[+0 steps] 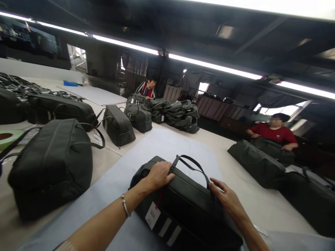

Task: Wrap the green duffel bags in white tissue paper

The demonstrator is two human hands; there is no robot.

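While a big bag (54, 164) stands left of the tagged bag (188, 198), the latter lies on the tabletop (261, 205), under both hands, long axis running far left to near right. Left hand (159, 176) on its far-left top, fingers curled, handle (192, 161) root beside them; firm grip or mere rest, cannot tell. Right hand (222, 193) at the handle's other root, fingers mostly straight, touching; any pinch, cannot tell. Both hands about equally near. Right of tagged bag, farther off: flat bag (258, 164), co-worker in red (280, 134).
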